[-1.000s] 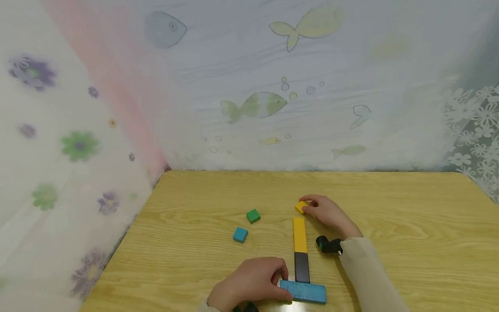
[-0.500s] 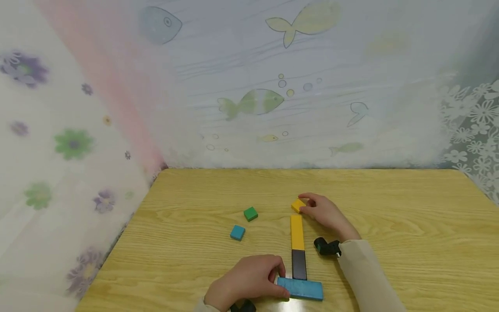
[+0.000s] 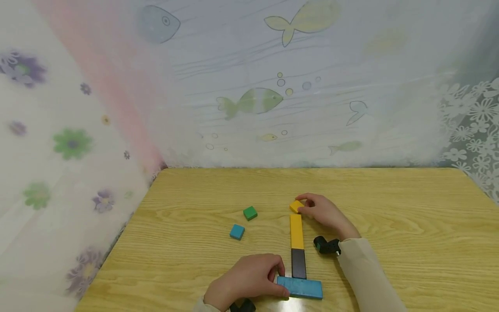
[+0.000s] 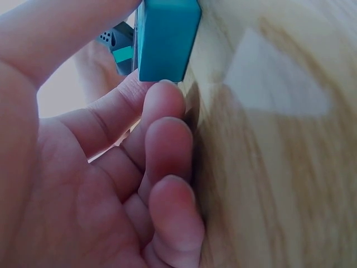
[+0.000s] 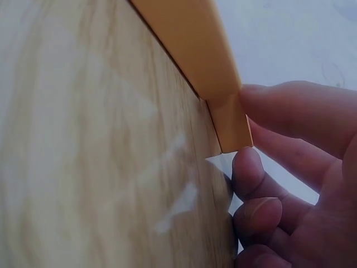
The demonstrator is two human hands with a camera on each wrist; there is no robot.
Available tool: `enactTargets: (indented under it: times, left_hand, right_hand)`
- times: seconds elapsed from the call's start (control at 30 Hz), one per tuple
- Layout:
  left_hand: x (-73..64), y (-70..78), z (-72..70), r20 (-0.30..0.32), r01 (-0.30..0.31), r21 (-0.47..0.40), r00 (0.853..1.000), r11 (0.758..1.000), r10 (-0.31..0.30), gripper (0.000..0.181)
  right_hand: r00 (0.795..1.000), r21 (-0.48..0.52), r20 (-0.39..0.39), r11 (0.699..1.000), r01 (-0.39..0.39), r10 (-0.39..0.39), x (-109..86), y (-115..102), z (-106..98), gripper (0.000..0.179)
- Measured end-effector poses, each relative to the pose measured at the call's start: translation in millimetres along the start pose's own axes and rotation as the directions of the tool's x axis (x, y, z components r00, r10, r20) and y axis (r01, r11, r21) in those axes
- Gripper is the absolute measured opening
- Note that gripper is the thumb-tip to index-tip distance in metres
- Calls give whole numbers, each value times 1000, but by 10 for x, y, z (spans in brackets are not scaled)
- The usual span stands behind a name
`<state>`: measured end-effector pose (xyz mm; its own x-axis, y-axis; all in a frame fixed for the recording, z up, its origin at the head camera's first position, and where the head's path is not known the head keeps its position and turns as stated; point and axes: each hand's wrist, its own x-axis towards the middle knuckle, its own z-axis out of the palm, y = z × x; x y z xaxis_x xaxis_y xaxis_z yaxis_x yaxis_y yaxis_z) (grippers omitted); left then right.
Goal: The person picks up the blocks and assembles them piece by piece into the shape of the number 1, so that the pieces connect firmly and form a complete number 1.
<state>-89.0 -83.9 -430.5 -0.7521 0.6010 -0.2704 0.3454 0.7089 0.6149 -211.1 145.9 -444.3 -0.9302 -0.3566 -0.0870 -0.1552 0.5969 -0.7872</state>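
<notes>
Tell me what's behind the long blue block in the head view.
A dark block, then a long yellow block and a small yellow block. The left hand hides what lies just behind the left end of the long blue block.

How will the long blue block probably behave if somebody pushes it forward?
The long blue block likely stays stiff, given its straight edges. Lying flat, it should slide rather than roll or tip. It would probably push the dark block just beyond it.
</notes>
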Motion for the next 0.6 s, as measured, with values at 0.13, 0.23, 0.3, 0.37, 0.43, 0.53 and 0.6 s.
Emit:
enactTargets:
  times: [0.13, 0.23, 0.3, 0.37, 0.43, 0.53, 0.6]
  left_hand:
    - [2, -1, -2, 1, 1, -1, 1000, 1000, -1, 29]
    - [7, -4, 0, 2, 3, -1, 1000, 1000, -3, 29]
    - [11, -4, 0, 4, 4, 0, 1000, 1000, -4, 29]
    - [13, -4, -1, 6, 5, -1, 1000, 1000, -5, 29]
    - [13, -2, -2, 8, 5, 0, 1000, 1000, -5, 29]
    - [10, 1, -3, 10, 4, -1, 1000, 1000, -4, 29]
    - [7, 4, -4, 8, 3, 2, 1000, 1000, -3, 29]
  right_hand:
    - [1000, 9, 9, 1000, -7, 7, 12, 3, -3, 35]
    - [1000, 6, 13, 1000, -2, 2, 14, 1, -10, 34]
    - [1000, -1, 11, 1000, 4, -4, 14, -2, -16, 33]
    - [1000, -3, 11, 1000, 11, -11, 9, -8, -23, 33]
    - [1000, -2, 15, 1000, 14, -14, 6, -9, -26, 32]
    - [999, -2, 27, 1000, 21, -21, 0, 0, -36, 33]
    - [999, -4, 35, 1000, 21, -21, -1, 10, -46, 35]
